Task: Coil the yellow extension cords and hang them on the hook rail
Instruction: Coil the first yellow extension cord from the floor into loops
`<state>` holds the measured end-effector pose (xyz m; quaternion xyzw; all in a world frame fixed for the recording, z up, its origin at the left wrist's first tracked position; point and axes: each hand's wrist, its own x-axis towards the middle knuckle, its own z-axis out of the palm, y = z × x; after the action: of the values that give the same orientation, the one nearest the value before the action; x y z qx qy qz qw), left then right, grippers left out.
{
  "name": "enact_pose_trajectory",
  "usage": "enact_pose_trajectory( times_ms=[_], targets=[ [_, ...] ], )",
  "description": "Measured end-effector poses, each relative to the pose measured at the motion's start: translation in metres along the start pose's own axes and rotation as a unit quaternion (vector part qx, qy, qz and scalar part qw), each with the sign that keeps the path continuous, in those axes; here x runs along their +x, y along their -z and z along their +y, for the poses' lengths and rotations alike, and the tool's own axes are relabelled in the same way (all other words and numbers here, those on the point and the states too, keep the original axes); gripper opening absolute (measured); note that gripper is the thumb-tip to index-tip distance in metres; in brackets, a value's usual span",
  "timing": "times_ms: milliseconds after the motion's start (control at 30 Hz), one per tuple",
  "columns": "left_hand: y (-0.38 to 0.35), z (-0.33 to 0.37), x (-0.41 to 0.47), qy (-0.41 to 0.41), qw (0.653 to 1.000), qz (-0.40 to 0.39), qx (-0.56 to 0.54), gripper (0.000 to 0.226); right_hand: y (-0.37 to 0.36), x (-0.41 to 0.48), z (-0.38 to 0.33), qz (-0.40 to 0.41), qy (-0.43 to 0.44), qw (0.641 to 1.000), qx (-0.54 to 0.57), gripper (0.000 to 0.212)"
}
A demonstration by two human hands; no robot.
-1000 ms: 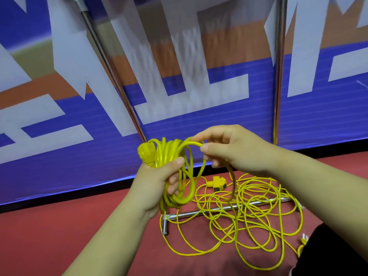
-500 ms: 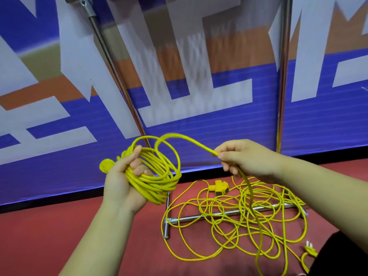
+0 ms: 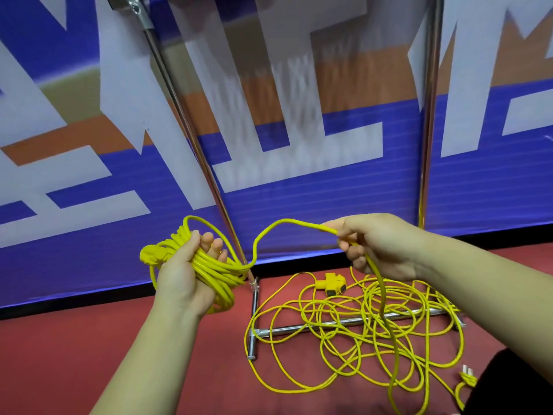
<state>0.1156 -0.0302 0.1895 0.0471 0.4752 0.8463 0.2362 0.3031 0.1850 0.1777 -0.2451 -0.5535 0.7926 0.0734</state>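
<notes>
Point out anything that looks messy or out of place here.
The loose yellow cord lies in a tangled heap on the red floor, its loops draped across the metal stand's base bar, where they could snag when pulled. The coil in the left hand looks tidy.

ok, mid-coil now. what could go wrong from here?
1. The loose cord lies in crossed loops over the stand's base bar; pulling with the right hand could knot it or snag the bar.
2. The coil looks bulky in the left hand; loops might slip out.
</notes>
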Motion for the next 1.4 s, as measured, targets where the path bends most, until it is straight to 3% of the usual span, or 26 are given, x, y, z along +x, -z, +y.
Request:
enact_pose_trajectory(
  times_ms=[133,233,367,500,567,667,733,900,1067,1133,1267,1400],
  targets=[
    [0.008,0.005,0.003,-0.003,1.0,-0.006,-0.019,0.018,0.0,0.002,0.004,0.021,-0.032,0.999,-0.004,0.025],
    [0.004,0.006,-0.003,-0.001,0.998,-0.066,-0.024,0.011,-0.002,0.0,0.006,0.016,-0.054,0.996,-0.068,0.02],
    [-0.006,0.005,-0.014,0.007,0.989,-0.148,-0.011,0.02,0.001,0.0,0.007,0.007,-0.066,0.988,-0.136,0.019],
    [-0.007,0.004,-0.019,0.046,0.971,-0.233,-0.028,0.026,0.004,0.005,0.007,0.08,-0.073,0.981,-0.164,0.021],
    [-0.005,0.002,-0.019,0.08,0.956,-0.281,-0.027,0.034,0.001,0.009,0.005,0.106,-0.07,0.984,-0.127,0.023],
    [-0.006,-0.006,-0.021,0.139,0.928,-0.345,-0.016,0.046,-0.007,0.013,-0.001,0.096,-0.042,0.994,-0.02,0.009],
    [-0.009,-0.013,-0.025,0.157,0.918,-0.363,0.016,0.054,-0.01,0.016,-0.003,0.092,-0.017,0.995,-0.026,0.011],
    [-0.013,-0.025,-0.03,0.156,0.912,-0.366,0.095,0.066,-0.007,0.019,-0.005,0.114,-0.009,0.986,-0.121,0.023],
    [-0.009,-0.032,-0.028,0.18,0.894,-0.372,0.172,0.075,-0.009,0.02,-0.022,0.157,0.045,0.985,-0.061,0.004],
    [-0.01,-0.038,-0.029,0.188,0.887,-0.372,0.199,0.079,-0.011,0.018,-0.027,0.149,0.063,0.985,-0.058,0.008],
    [-0.016,-0.048,-0.033,0.199,0.893,-0.341,0.218,0.081,-0.012,0.01,-0.027,0.139,0.092,0.963,-0.211,0.01],
    [-0.026,-0.055,-0.039,0.202,0.904,-0.299,0.229,0.088,-0.015,0.005,-0.027,0.166,0.152,0.944,-0.243,0.014]
  ],
)
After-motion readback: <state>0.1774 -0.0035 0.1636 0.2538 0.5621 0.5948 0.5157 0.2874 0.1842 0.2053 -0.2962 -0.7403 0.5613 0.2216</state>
